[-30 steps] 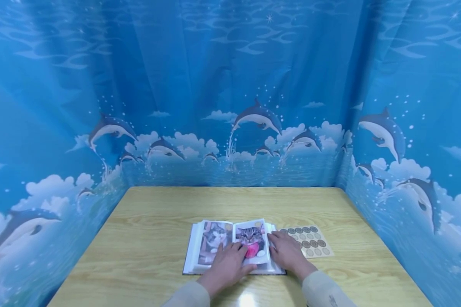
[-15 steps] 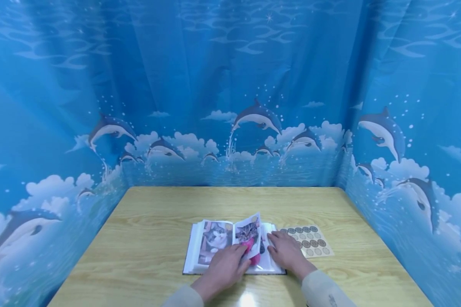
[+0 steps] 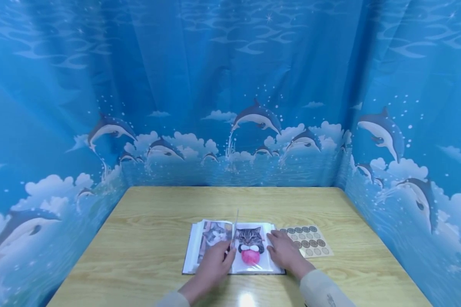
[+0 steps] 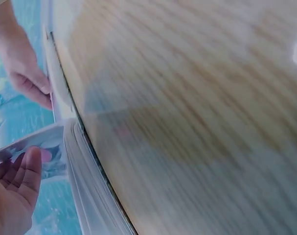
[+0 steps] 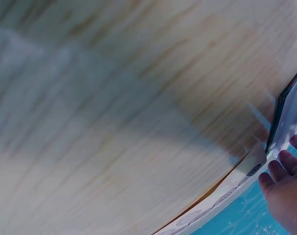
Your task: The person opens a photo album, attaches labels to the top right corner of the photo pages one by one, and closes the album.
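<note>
An open photo album lies on the table with cat photos in its clear sleeves. My left hand pinches one album page between thumb and fingers and holds it nearly upright at the middle. In the left wrist view, the raised page stands out from the stack of pages. Under it on the right side shows a tabby cat photo with a pink ball. My right hand rests at the album's right edge, fingers extended; the right wrist view shows those fingers fairly straight.
Right of the album, partly behind my right hand, lies a beige sheet with rows of round dark and light stickers. Wood-grain table surrounds both. A blue dolphin-print curtain hangs along the back and sides.
My left hand has lifted the right-hand page and swung it leftward to nearly upright, uncovering another cat photo beneath. My right hand has stayed at the album's right edge.
</note>
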A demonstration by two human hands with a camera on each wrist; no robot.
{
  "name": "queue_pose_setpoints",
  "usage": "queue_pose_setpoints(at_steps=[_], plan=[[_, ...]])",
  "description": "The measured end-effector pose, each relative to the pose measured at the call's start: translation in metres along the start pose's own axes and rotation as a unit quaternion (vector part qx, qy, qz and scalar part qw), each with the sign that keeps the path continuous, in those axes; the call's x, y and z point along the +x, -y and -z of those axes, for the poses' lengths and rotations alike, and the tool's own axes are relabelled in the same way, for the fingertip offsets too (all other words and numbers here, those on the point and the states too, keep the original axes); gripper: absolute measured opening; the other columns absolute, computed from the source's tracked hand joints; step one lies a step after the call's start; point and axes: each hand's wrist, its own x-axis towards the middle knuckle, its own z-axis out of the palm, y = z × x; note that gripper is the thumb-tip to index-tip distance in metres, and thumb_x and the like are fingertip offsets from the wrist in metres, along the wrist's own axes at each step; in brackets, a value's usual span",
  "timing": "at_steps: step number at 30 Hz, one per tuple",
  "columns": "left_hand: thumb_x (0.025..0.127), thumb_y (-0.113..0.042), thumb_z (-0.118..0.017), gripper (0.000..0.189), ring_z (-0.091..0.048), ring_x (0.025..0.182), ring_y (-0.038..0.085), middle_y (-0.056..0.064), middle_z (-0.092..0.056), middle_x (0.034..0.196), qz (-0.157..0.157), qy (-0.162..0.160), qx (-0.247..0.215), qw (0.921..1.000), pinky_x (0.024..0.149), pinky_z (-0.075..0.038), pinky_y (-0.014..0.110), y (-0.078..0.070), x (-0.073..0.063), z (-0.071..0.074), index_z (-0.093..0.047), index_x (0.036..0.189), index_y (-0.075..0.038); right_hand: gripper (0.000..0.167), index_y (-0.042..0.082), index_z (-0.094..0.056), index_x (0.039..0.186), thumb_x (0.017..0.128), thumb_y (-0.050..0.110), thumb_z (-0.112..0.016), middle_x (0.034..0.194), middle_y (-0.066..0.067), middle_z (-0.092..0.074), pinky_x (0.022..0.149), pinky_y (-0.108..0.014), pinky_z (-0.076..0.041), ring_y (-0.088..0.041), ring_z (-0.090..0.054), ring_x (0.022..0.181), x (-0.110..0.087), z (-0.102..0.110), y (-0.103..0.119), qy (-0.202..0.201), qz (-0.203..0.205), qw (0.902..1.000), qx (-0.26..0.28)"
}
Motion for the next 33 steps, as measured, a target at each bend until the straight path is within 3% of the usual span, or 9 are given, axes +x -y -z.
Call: queue_pose_setpoints(at_steps=[3, 10, 17, 23, 33], plan=[[0.098, -0.019, -0.059, 0.017, -0.052, 0.062, 0.005, -0.007, -0.059, 0.073, 0.023, -0.012, -0.043, 0.9987, 0.052, -0.048, 0.021, 0.004, 0.000, 0.009, -0.068, 0.094, -0.005, 0.047, -0.008, -0.056, 0.133, 0.094, 0.017, -0.064, 0.143, -0.028, -0.046, 0.112, -0.057, -0.032, -0.046, -0.041, 0.133, 0.001, 0.000, 0.000, 0.003, -0.006, 1.0000, 0.006], [0.093, -0.019, -0.067, 0.030, -0.054, 0.065, 0.007, -0.002, -0.064, 0.079, 0.063, -0.043, -0.072, 0.9945, 0.054, -0.049, 0.022, 0.013, 0.001, 0.023, -0.069, 0.115, 0.001, 0.047, -0.011, -0.053, 0.133, 0.092, 0.008, -0.064, 0.142, -0.029, -0.046, 0.110, -0.057, -0.034, -0.047, -0.042, 0.132, 0.003, -0.002, 0.003, 0.007, -0.010, 0.9991, 0.040], [0.089, -0.012, -0.070, 0.039, -0.057, 0.065, 0.012, 0.002, -0.064, 0.080, 0.119, -0.036, -0.131, 0.9836, 0.054, -0.053, 0.024, 0.021, 0.000, 0.034, -0.065, 0.124, 0.004, 0.044, -0.010, -0.054, 0.132, 0.092, 0.006, -0.062, 0.143, -0.029, -0.045, 0.110, -0.058, -0.035, -0.048, -0.041, 0.132, 0.006, -0.003, 0.006, 0.018, -0.022, 0.9985, 0.048], [0.087, -0.007, -0.070, 0.045, -0.058, 0.063, 0.013, 0.003, -0.061, 0.075, 0.170, -0.025, -0.149, 0.9738, 0.053, -0.053, 0.026, 0.029, -0.003, 0.040, -0.061, 0.129, 0.005, 0.043, -0.010, -0.055, 0.132, 0.093, 0.006, -0.061, 0.142, -0.030, -0.046, 0.109, -0.058, -0.035, -0.048, -0.042, 0.131, 0.006, -0.002, 0.008, 0.021, -0.023, 0.9986, 0.042], [0.083, -0.004, -0.073, 0.042, -0.056, 0.056, 0.014, 0.002, -0.057, 0.068, 0.184, -0.029, -0.148, 0.9715, 0.050, -0.050, 0.027, 0.049, -0.016, 0.050, -0.061, 0.120, 0.014, 0.042, -0.010, -0.056, 0.130, 0.092, 0.006, -0.062, 0.141, -0.030, -0.046, 0.108, -0.059, -0.037, -0.048, -0.043, 0.130, 0.008, -0.003, 0.009, 0.022, -0.021, 0.9988, 0.037]])
